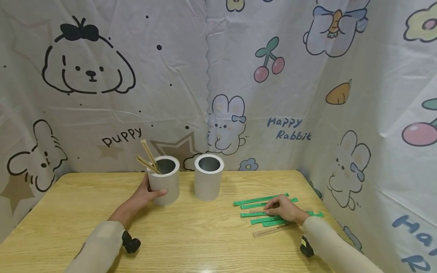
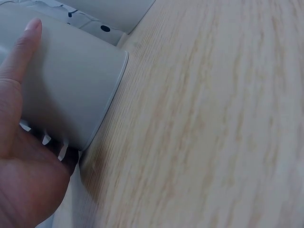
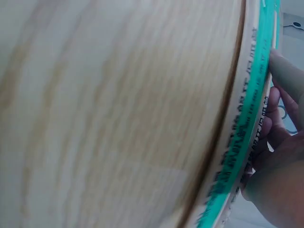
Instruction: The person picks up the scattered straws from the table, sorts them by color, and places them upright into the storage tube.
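Pale, creased cloth (image 1: 187, 49) hangs behind the table (image 1: 191, 239) and along its right side — printed with a puppy (image 1: 90, 74), rabbits (image 1: 227, 127), cherries (image 1: 261, 74) and stars. The tabletop is yellowish wood grain — a soft glare (image 1: 205, 270) lies at the frame's bottom edge

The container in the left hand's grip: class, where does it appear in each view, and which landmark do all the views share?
Head: the container is left of centre, below mid-height, with the left hand around its side.
Left wrist: upper left, slanting across the picture, partly cut off by the edge.
Right wrist: not in it.
Shared landmark: the wood-grained tabletop.
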{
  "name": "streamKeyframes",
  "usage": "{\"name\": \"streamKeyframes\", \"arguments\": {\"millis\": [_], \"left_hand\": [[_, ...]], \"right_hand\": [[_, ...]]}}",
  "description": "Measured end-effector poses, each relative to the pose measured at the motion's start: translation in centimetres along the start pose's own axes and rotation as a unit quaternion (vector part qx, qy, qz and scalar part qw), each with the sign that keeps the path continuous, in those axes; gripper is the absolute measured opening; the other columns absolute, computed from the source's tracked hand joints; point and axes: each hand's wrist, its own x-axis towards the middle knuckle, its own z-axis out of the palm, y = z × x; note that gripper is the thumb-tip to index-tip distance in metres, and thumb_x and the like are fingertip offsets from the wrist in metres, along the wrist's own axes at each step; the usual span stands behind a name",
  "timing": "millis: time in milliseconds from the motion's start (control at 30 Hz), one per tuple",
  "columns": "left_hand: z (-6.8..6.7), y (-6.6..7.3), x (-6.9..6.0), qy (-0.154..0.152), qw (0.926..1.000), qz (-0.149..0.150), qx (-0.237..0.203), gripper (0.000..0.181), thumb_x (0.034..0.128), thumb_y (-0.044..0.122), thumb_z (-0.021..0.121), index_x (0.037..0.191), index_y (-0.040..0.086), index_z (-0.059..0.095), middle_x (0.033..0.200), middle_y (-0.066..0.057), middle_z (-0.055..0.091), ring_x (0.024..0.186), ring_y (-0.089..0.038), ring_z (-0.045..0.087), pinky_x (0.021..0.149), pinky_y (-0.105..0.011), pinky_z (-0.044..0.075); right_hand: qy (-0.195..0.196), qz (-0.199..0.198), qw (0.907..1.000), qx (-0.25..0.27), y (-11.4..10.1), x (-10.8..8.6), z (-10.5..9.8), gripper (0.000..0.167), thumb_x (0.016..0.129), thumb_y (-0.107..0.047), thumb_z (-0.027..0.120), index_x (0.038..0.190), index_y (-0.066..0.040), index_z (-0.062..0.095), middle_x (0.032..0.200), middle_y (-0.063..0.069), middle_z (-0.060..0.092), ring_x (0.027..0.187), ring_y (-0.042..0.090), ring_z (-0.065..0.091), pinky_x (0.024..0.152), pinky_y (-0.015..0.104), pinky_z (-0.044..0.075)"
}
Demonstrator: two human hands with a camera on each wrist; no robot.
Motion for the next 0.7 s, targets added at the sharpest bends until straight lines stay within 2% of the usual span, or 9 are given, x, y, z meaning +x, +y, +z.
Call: {"name": "streamKeyframes", "arguments": {"millis": [167,367,533,633,700], "left_hand": [[0.1,0.5,-0.2,-0.005,1.0000,-0.005,-0.001,0.114,0.0904,0.017,0.076,0.162,0.020,-0.012,0.165,-0.026,0.017,0.150,-0.043,0.025,0.121,-0.061,0.022],[0.3,0.8,-0.5,-0.004,1.0000,-0.001,-0.005,0.111,0.0904,0.013,0.075,0.162,0.017,-0.010,0.163,-0.026,0.021,0.148,-0.043,0.028,0.121,-0.059,0.025],[0.2,0.8,-0.4,-0.006,1.0000,-0.003,-0.001,0.112,0.0905,0.014,0.076,0.162,0.018,-0.011,0.163,-0.026,0.020,0.148,-0.044,0.028,0.121,-0.059,0.024],[0.2,0.7,-0.3,-0.006,1.0000,-0.004,0.001,0.113,0.0902,0.016,0.076,0.162,0.017,-0.010,0.163,-0.027,0.020,0.149,-0.044,0.027,0.121,-0.060,0.024],[0.2,0.6,-0.2,-0.007,1.0000,-0.001,-0.003,0.112,0.0903,0.016,0.076,0.162,0.017,-0.010,0.163,-0.027,0.020,0.148,-0.044,0.027,0.121,-0.060,0.023]], "right_hand": [[-0.004,0.005,1.0000,0.006,0.0,0.3,-0.3,0.015,0.093,-0.009,0.071,0.097,0.006,0.074,0.089,0.016,0.070,0.065,0.004,0.051,0.059,0.021,0.045],[0.027,0.058,0.9975,0.031,-1.4,0.7,-0.9,0.022,0.094,-0.018,0.073,0.103,0.001,0.074,0.092,0.003,0.068,0.075,0.010,0.051,0.066,0.024,0.045],[0.038,0.071,0.9949,0.061,-5.3,2.2,-1.1,0.024,0.095,-0.022,0.071,0.108,-0.001,0.073,0.098,0.000,0.068,0.088,0.015,0.059,0.083,0.034,0.053],[0.042,0.061,0.9939,0.082,-8.7,3.6,-1.0,0.025,0.095,-0.023,0.071,0.110,-0.003,0.073,0.098,-0.001,0.067,0.090,0.015,0.058,0.085,0.034,0.052],[0.043,0.047,0.9914,0.115,-11.2,4.8,-0.7,0.025,0.095,-0.021,0.072,0.111,-0.001,0.072,0.096,-0.002,0.066,0.088,0.015,0.056,0.081,0.031,0.050]]}}
